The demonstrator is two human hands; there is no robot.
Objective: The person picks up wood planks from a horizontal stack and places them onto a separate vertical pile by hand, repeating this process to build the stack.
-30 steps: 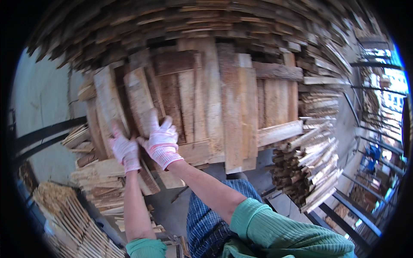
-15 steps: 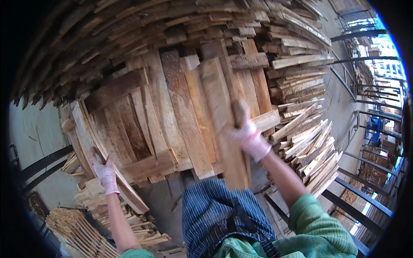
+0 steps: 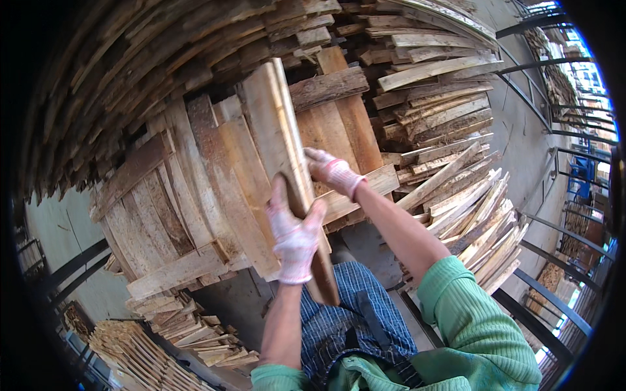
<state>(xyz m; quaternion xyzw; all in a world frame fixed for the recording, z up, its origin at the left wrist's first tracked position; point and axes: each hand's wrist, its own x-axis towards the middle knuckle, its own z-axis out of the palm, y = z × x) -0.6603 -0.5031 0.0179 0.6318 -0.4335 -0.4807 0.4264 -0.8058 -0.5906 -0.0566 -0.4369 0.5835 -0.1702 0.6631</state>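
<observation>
Upright in front of me stand rough wooden boards [image 3: 277, 140], which look like two held face to face, slanting from the middle of the stack down to my apron. My left hand [image 3: 295, 238], in a white and pink glove, is wrapped round their lower part, thumb on the right side. Beside their right edge is my right hand [image 3: 336, 174], gloved alike, with its fingers stretched toward the boards. Whether its fingertips touch them I cannot tell. Under both hands lies a stack of flat planks [image 3: 228, 176] with short crosspieces on top.
A tall pile of rough boards [image 3: 163, 58] fills the far side. More loose slats [image 3: 469, 221] are stacked on the right, near dark metal rails [image 3: 548, 280]. Bundled thin strips [image 3: 140, 355] and a pile of short offcuts [image 3: 189, 329] lie at the lower left.
My left hand has come from the left side to the middle, bringing its board beside the one my right hand held. The right hand has moved left and loosened its grip.
</observation>
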